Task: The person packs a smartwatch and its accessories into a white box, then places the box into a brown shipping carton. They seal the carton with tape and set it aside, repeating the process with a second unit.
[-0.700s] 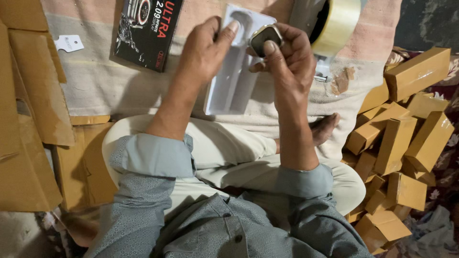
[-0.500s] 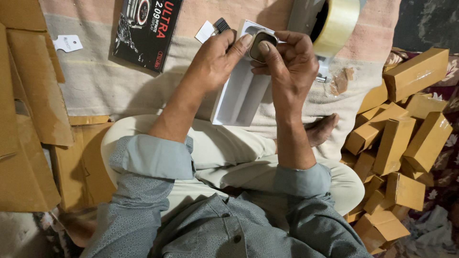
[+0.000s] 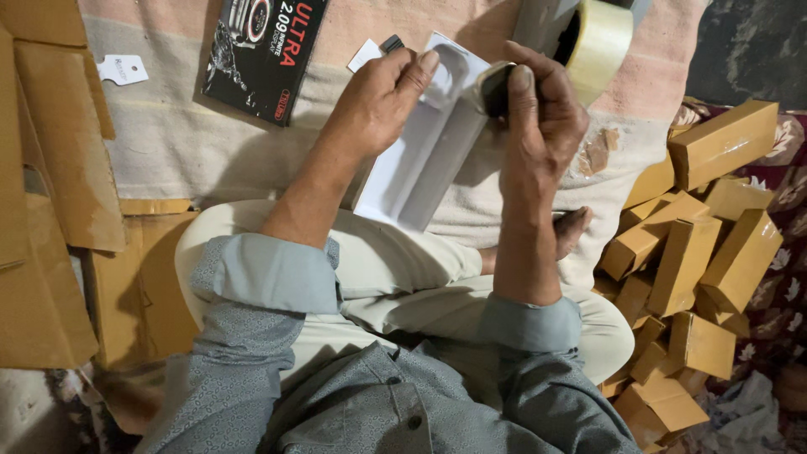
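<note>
The person sits cross-legged on a striped cloth point(image 3: 193, 143) on the floor and looks down at both hands. The right hand point(image 3: 546, 126) is closed tight around a small dark watch body point(image 3: 494, 88) — the thumb presses on its front and the other fingers wrap behind it. The watch body is up in the air, just above the far end of a long white tray point(image 3: 420, 160).

The left hand point(image 3: 378, 101) holds that white tray by its far end, with the thumb on top and the fingers curled under. The tray tilts and its near end rests on the person's knee. It has a round hollow at the far end and a long hollow down the middle.

A black printed box point(image 3: 261, 50) lies flat near the far edge of the cloth, to the left of the hands. Just beside the left hand a small white card point(image 3: 366, 55) and a little dark piece point(image 3: 392, 42) lie on the cloth. A roll of clear tape point(image 3: 601, 38) stands at the far edge, close behind the right hand.

Many small brown boxes point(image 3: 698, 244) lie in a heap off the right edge of the cloth — some flat, some tipped. Flat sheets of brown cardboard point(image 3: 50, 210) lie along the left edge. A bare foot point(image 3: 576, 227) shows below the right wrist.
</note>
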